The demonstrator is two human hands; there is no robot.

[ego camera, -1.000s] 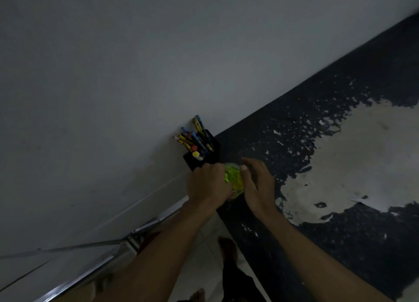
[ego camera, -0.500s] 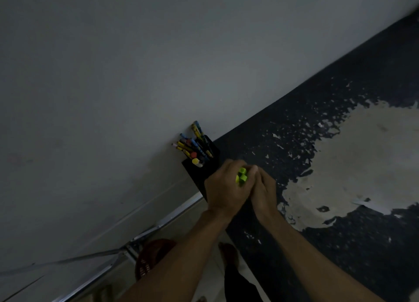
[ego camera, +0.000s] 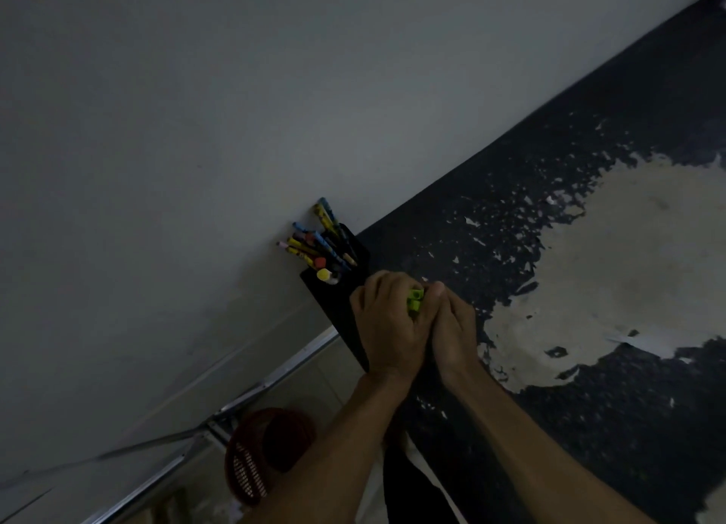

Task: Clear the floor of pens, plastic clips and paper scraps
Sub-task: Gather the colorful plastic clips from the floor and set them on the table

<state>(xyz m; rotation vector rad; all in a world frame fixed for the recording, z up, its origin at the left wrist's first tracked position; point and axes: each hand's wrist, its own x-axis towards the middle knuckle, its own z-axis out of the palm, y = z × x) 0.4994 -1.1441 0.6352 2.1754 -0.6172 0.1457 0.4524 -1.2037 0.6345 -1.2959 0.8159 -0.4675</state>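
Observation:
Both hands meet over a dark worn tabletop [ego camera: 589, 425]. My left hand [ego camera: 387, 323] curls round a small bright green plastic clip [ego camera: 415, 300], of which only the top shows between the hands. My right hand [ego camera: 451, 327] presses against the left with its fingers closed on the same clip. Just behind the hands stands a black pen holder [ego camera: 338, 287] against the wall, filled with several coloured pens and pencils [ego camera: 320, 244].
A grey wall [ego camera: 196, 130] runs along the table's far edge. A red mesh basket [ego camera: 263, 453] stands on the tiled floor below, beside a metal rail [ego camera: 275, 374]. The tabletop has a large pale patch [ego camera: 628, 272] where the coating is gone.
The hands have closed together over the green clip, hiding most of it, and have shifted slightly right, away from the pen holder. The red basket has come into view below.

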